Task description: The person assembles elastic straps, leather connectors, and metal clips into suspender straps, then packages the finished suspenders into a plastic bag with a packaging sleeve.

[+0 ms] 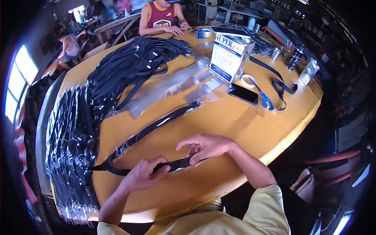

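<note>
My left hand (144, 174) is closed around a black strap (179, 163) near the table's front edge, thumb on top. The right hand (209, 148) pinches the same strap farther right between thumb and fingers, its index finger raised. Shiny clear plastic shows around the strap by the right hand. To the left, the strap runs to a junction (106, 166), from which another black length in a clear plastic sleeve (158, 122) stretches away across the table. What lies under my left fingers is hidden.
On the yellow table (219, 121) lie piled black straps (137, 58), plastic-wrapped straps (72, 152), and clear sleeves (168, 88). A labelled can (227, 58), tape roll (248, 81), phone (243, 94), blue scissors (267, 102) and silver packet (308, 71) stand or lie right. A person (161, 17) works opposite.
</note>
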The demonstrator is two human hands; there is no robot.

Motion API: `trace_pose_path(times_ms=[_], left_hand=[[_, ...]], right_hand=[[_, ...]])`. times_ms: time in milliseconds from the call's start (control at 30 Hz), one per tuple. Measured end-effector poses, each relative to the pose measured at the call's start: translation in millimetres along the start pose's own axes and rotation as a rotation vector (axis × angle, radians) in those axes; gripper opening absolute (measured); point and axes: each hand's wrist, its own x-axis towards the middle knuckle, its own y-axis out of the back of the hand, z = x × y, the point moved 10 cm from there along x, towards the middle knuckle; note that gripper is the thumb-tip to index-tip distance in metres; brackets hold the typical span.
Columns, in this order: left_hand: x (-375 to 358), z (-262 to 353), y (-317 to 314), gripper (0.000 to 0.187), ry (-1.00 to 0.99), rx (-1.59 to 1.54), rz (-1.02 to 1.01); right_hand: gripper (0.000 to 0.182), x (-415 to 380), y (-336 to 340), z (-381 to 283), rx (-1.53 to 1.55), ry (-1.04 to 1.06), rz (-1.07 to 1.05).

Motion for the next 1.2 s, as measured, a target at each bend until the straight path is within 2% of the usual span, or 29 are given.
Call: trace_pose_path(times_ms=[167, 267, 333, 500, 600, 667, 800, 867, 900, 933, 1000, 1033, 1200], left_hand=[[2.4, 5.5, -1.6, 0.02, 0.06, 0.025, -0.023], [-0.6, -2.5, 4.6, 0.022, 0.082, -0.132, -0.003], [-4.9, -11.3, 7.5, 0.02, 0.003, 0.151, -0.081], [-7.8, -10.5, 5.7, 0.02, -0.031, 0.08, -0.042], [-4.3, -2.6, 2.0, 0.018, -0.076, 0.089, -0.017], [-2.2, -4.9, -1.1, 0.02, 0.012, 0.121, -0.053], [-1.3, -8.3, -2.0, 0.02, -0.02, 0.13, -0.041], [-9.1, -7.4, 13.7, 0.021, -0.073, 0.176, 0.06], [-15.2, -9.2, 19.6, 0.02, -0.093, 0.294, 0.073], [-19.4, -16.1, 21.1, 0.02, -0.103, 0.288, 0.065], [-27.6, -22.6, 28.4, 0.027, -0.165, 0.309, 0.137], [-28.6, -25.0, 26.2, 0.038, -0.159, 0.316, 0.133], [-20.4, -10.7, 21.8, 0.041, -0.112, 0.183, 0.156]], right_hand=[[0.059, -0.9, -0.9, -10.1, 0.057, 0.043, 0.046], [0.059, -10.1, 9.8, -11.9, 0.064, 0.019, 0.078], [0.06, -18.2, 22.4, -10.5, 0.001, -0.014, 0.133], [0.06, -18.6, 21.8, -2.6, -0.017, -0.082, 0.119], [0.06, -7.5, 15.0, 0.2, -0.028, -0.062, 0.118], [0.058, 1.3, 11.4, 2.8, 0.01, -0.019, 0.137], [0.057, 11.3, 4.5, 1.6, 0.04, 0.0, 0.165], [0.056, 8.2, 10.6, 0.4, 0.023, 0.029, 0.195], [0.057, 4.1, 15.7, -1.0, -0.015, 0.003, 0.218], [0.057, 0.1, 20.1, -0.6, -0.052, -0.024, 0.239], [0.058, -1.2, 24.1, 9.8, -0.065, -0.044, 0.246], [0.059, 0.3, 22.4, 12.8, -0.097, -0.028, 0.235], [0.06, 16.0, 4.1, 8.3, -0.231, 0.069, 0.157]])
